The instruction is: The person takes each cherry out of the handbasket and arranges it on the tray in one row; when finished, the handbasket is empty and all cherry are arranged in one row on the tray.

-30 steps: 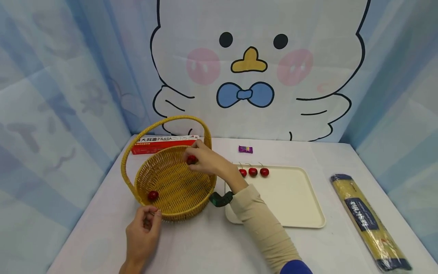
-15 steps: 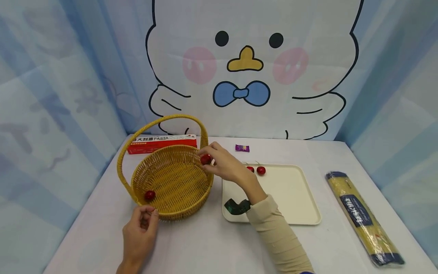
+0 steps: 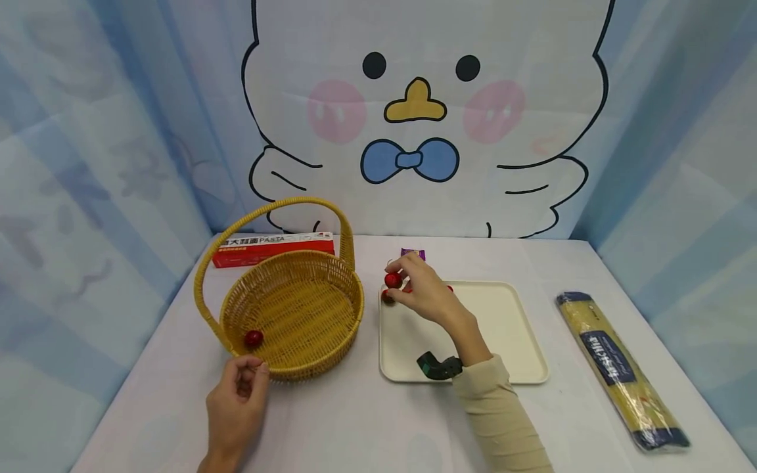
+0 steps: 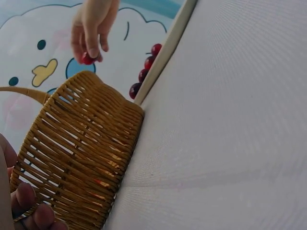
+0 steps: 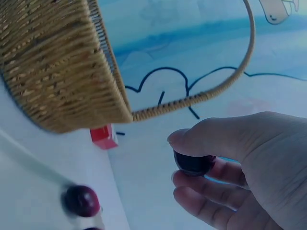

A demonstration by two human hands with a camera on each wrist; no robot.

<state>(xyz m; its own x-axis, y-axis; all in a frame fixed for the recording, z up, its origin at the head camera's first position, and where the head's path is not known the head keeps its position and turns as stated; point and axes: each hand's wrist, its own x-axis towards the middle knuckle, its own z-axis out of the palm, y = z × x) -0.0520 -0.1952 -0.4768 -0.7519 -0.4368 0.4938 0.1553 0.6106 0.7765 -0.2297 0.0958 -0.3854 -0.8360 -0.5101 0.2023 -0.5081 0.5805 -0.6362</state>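
My left hand (image 3: 234, 401) pinches the near rim of a yellow wicker basket (image 3: 307, 361); its fingers (image 4: 42, 215) show beside the weave in the left wrist view. One red cherry (image 3: 253, 339) lies inside the basket at the left. My right hand (image 3: 432, 292) pinches another cherry (image 5: 194, 163) between thumb and fingertips, raised over the left back corner of a cream tray (image 3: 461, 348). Several cherries stand in a row along the tray's back edge, among them a dark one (image 5: 82, 200); in the head view my right hand hides most of them.
A red and white pasta box (image 3: 272, 249) stands behind the basket. A purple-wrapped sweet (image 3: 414, 253) lies behind the tray, partly covered by my right hand. At the right lies a long bag of dry noodles (image 3: 621, 371). Printed curtains rise behind the table.
My right hand has moved right, from over the basket's right side to above the tray, still holding the cherry. The left hand stays at the basket's rim. The head view has shifted slightly.
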